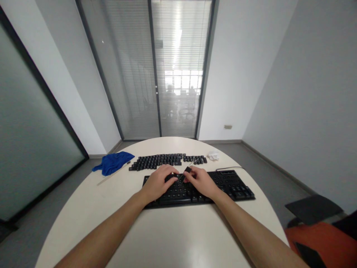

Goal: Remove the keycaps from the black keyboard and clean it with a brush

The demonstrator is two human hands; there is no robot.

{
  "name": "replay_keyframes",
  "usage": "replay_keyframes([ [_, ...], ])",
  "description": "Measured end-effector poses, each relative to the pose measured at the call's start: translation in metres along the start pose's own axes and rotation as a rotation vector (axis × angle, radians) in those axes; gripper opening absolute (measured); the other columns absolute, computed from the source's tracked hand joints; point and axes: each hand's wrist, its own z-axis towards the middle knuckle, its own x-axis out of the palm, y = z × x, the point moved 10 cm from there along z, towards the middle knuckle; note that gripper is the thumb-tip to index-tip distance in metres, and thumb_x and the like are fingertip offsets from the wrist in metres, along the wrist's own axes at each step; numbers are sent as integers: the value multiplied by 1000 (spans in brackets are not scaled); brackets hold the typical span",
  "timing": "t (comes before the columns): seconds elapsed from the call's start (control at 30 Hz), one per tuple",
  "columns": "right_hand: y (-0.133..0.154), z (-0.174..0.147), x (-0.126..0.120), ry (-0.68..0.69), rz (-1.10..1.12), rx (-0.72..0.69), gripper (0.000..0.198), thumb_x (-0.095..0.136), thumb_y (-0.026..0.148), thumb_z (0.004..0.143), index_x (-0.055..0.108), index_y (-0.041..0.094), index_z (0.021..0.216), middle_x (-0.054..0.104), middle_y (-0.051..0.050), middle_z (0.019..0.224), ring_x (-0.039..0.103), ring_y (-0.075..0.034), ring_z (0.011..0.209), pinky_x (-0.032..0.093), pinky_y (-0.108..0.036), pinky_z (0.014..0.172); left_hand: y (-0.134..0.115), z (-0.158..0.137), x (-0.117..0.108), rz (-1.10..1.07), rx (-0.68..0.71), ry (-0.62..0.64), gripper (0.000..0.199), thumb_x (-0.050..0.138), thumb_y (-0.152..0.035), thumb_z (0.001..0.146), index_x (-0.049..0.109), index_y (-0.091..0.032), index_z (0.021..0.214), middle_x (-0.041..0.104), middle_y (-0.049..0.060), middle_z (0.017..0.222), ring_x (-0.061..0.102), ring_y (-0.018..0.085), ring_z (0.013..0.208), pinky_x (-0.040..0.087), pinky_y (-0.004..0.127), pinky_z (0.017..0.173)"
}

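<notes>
A black keyboard [184, 197] lies flat across the table, with most of its keycaps off on the left and middle part. Over its upper middle, my right hand [203, 181] pinches a black keycap [188, 169] between thumb and fingers. My left hand [160, 182] is beside it, thumb and forefinger drawn close together around something dark and small that I cannot make out. Both hands rest close to the keyboard and hide part of it. Behind them, loose black keycaps [158, 160] stand in rows, and a smaller group [195, 159] sits to the right.
A blue cloth [115, 162] and a thin light stick with a dark tip [111, 176] lie at the left. Crumpled white tissue [213, 155] is at the back right of the round table [178, 238]. A cable [231, 167] runs behind the keyboard. An orange chair [320, 242] stands at right.
</notes>
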Motion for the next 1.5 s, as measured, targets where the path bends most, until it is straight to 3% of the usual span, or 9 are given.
replay_keyframes([
  [0.13,-2,1,4,16,-26,-3,29,52,43,95,61,19,82,75,-3,73,67,-18,66,45,-26,64,19,22,-33,60,-100,-125,17,58,-22,91,64,-21,107,67,5,104,60,21,95,47,36,92],
  [0.23,-3,2,8,26,-31,0,31,51,44,95,61,19,81,75,-4,73,67,-18,66,45,-26,65,42,29,-42,170,-123,-136,19,58,-24,91,67,-21,108,70,5,105,60,23,99,46,38,93],
  [0.47,-2,1,6,20,-40,7,30,52,42,95,62,19,78,75,-3,73,67,-18,66,44,-27,64,110,7,-25,324,-241,-96,20,63,-23,88,71,-24,106,72,5,105,60,26,103,46,42,94],
  [0.9,-4,2,8,29,-38,9,30,51,43,95,61,19,80,75,-4,73,67,-18,67,45,-27,64,145,-6,-14,442,-326,-92,15,70,-24,78,77,-27,90,65,7,117,48,32,116,39,50,104],
  [1.3,-2,1,8,30,-22,3,31,51,45,96,61,20,80,75,-3,74,69,-18,69,47,-27,67,139,-5,-17,407,-317,-123,18,68,-23,78,74,-25,95,64,8,119,49,32,118,39,51,105],
  [1.43,-3,1,7,24,28,1,34,52,48,95,63,19,80,75,-4,76,68,-19,70,48,-28,68,107,2,-17,282,-262,-144,19,64,-27,85,71,-22,102,67,7,114,54,29,113,40,48,104],
  [1.5,-3,2,4,7,64,1,36,54,49,94,65,18,81,74,-4,76,68,-19,70,48,-28,69,82,6,-8,143,-206,-91,22,61,-32,88,68,-22,106,70,6,109,59,26,107,43,42,101],
])
